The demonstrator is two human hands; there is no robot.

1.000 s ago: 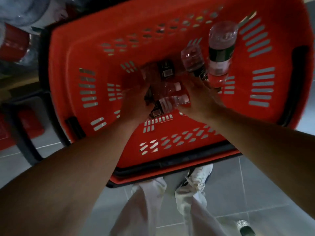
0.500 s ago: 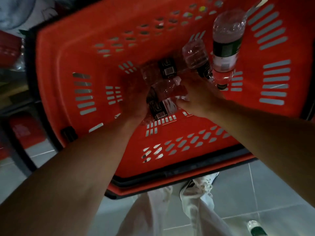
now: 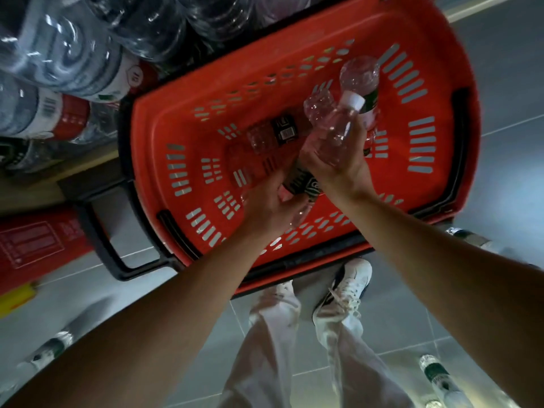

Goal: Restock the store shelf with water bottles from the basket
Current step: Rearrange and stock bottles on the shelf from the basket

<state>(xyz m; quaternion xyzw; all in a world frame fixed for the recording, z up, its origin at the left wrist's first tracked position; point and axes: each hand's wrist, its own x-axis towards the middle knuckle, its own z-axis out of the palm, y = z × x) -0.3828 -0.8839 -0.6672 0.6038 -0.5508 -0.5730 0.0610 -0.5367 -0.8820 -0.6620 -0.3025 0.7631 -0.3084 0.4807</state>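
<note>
A red plastic basket [image 3: 182,119] stands on the floor below me. My right hand [image 3: 338,166] grips a clear water bottle [image 3: 338,131] with a white cap, lifted above the basket floor and tilted up to the right. Lower down, my left hand [image 3: 268,201] holds a second clear bottle with a black label [image 3: 303,184]. Another black-label bottle [image 3: 273,135] lies on the basket floor. A green-label bottle [image 3: 360,75] stands at the basket's far right, beside one more clear bottle [image 3: 319,106].
Large water jugs [image 3: 73,60] fill the low shelf at the upper left. The basket's black handle [image 3: 97,231] sticks out to the left. Loose bottles lie on the grey tile floor at the lower left [image 3: 50,348] and lower right [image 3: 435,375]. My legs and white shoes [image 3: 350,290] are below the basket.
Both hands have closed on bottles and risen from the basket floor. The right hand has lifted its bottle up and to the right. The view has swung so the shelf jugs show.
</note>
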